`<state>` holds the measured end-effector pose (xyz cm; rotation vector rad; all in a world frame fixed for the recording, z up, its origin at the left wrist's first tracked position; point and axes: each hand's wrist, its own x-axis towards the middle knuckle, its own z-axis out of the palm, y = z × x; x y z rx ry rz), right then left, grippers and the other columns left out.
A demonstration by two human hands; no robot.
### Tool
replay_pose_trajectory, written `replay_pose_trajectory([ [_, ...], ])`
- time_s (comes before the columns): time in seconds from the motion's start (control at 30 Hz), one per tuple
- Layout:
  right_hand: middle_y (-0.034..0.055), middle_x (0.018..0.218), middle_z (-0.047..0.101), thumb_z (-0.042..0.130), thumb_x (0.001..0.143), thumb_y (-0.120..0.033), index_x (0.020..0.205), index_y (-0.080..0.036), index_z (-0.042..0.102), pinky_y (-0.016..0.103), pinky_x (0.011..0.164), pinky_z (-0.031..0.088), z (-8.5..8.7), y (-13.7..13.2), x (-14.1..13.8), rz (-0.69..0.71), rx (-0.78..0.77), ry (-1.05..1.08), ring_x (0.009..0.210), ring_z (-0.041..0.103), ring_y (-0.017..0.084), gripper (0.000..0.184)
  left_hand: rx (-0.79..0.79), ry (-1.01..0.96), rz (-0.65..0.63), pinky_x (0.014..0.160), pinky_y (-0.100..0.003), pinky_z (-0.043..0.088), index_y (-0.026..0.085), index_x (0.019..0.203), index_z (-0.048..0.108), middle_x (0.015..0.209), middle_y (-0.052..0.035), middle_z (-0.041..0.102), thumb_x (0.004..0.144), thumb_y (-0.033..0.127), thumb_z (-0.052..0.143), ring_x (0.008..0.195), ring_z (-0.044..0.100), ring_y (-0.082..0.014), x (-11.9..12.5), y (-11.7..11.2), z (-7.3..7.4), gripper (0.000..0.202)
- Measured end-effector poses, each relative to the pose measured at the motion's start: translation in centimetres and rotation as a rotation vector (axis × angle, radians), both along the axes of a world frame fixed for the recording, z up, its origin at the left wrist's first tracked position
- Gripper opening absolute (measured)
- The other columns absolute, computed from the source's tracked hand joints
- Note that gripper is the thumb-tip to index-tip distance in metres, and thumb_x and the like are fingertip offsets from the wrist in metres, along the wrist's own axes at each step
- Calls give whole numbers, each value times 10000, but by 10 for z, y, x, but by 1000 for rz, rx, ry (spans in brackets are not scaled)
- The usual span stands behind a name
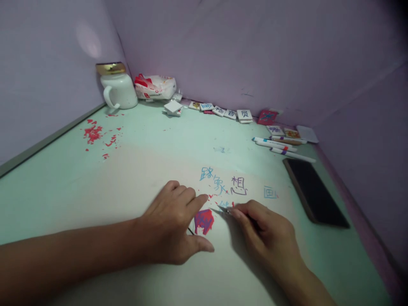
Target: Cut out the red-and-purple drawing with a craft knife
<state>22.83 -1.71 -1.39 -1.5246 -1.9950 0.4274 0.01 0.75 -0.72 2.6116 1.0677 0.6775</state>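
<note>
My right hand (pixel 267 229) is closed in a pinch round a craft knife (pixel 225 210), whose thin pointed blade sticks out to the left. Just below the blade tip lies a small carving piece (pixel 204 221) with a red and purple face and a pale notch at its lower edge. My left hand (pixel 174 221) rests on the table to the left of that piece, thumb and index finger spread around it, other fingers bent. Whether the hand touches the piece I cannot tell. Red shavings (pixel 211 196) are scattered by the index fingertip.
Blue and purple characters (pixel 239 185) are drawn on the table (pixel 127 182). A phone (pixel 315 191) and several markers (pixel 277 144) lie at right. Along the wall are character tiles (pixel 219 111), a tissue pack (pixel 156 87) and a white mug (pixel 119 89). Red scraps (pixel 93 134) lie at left.
</note>
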Motion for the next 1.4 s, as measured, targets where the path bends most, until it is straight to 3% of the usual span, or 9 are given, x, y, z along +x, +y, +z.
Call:
replay_pose_trajectory([
  [0.23, -1, 733, 675, 522, 922, -334, 836, -221, 683, 269, 582, 426, 3, -2, -1, -227, 48, 109, 635, 600, 139, 215, -6, -65, 9, 772, -448, 390, 96, 1170, 541, 850, -85, 586, 855, 397, 574, 768, 517, -245, -2, -1, 3, 437],
  [0.4, 7, 767, 676, 497, 929, -238, 957, -203, 657, 229, 524, 449, 0, 2, 4, -126, 151, 49, 620, 606, 123, 166, -5, -66, -33, 796, -455, 409, 94, 1183, 528, 1028, -147, 570, 714, 319, 727, 882, 511, -278, -1, 0, 5, 557],
  [0.6, 46, 958, 680, 477, 927, -175, 1119, -214, 588, 250, 704, 535, -3, -2, 0, -73, 182, 130, 834, 660, 153, 225, -64, -11, -68, 789, -502, 423, 111, 1107, 574, 1023, -151, 569, 649, 340, 782, 862, 504, -289, 0, 2, 8, 553],
  [0.83, 52, 970, 636, 611, 873, -272, 1045, -250, 594, 288, 706, 535, -2, -12, -8, -427, 162, 543, 856, 640, 182, 175, 68, -200, -123, 722, -461, 498, 91, 1115, 548, 987, -166, 572, 772, 306, 661, 842, 533, -280, -5, -3, 11, 420],
  [0.93, 1, 698, 614, 660, 833, -431, 956, -219, 634, 199, 413, 412, 10, -13, -12, -321, -60, 657, 497, 528, 104, 246, 279, -334, -104, 753, -476, 502, 60, 1218, 484, 1039, -196, 546, 910, 372, 544, 918, 533, -303, -7, -8, 11, 443],
  [0.97, -7, 685, 610, 685, 799, -497, 947, -209, 645, 171, 352, 310, 15, -14, -14, -242, -295, 782, 420, 417, 61, 326, 316, -343, -80, 763, -487, 500, 59, 1236, 471, 1045, -200, 543, 937, 410, 510, 933, 533, -310, -7, -8, 11, 463],
  [1.07, 24, 817, 660, 767, 677, -589, 994, -181, 652, 153, 357, 202, 23, -19, -28, -41, -783, 1040, 411, 308, 5, 530, 310, -295, -16, 764, -499, 514, 69, 1243, 461, 1061, -213, 548, 955, 493, 459, 943, 552, -324, -6, -8, 12, 513],
  [1.13, -49, 571, 546, 778, 644, -612, 868, -154, 647, 165, 348, 180, 24, -23, -38, -26, -913, 1101, 358, 258, 2, 527, 283, -265, -16, 753, -477, 540, 81, 1247, 455, 1055, -216, 566, 959, 501, 447, 929, 578, -321, -3, -7, 12, 509],
  [1.4, -102, 376, 356, 766, 672, -418, 607, -184, 521, 193, 364, 100, 18, -12, -32, -285, -663, 1267, 349, 212, 29, 344, 110, -273, -110, 920, -488, 523, 128, 1444, 277, 1277, -222, 529, 1007, 371, 343, 1174, 532, -325, -12, -6, -1, 504],
])
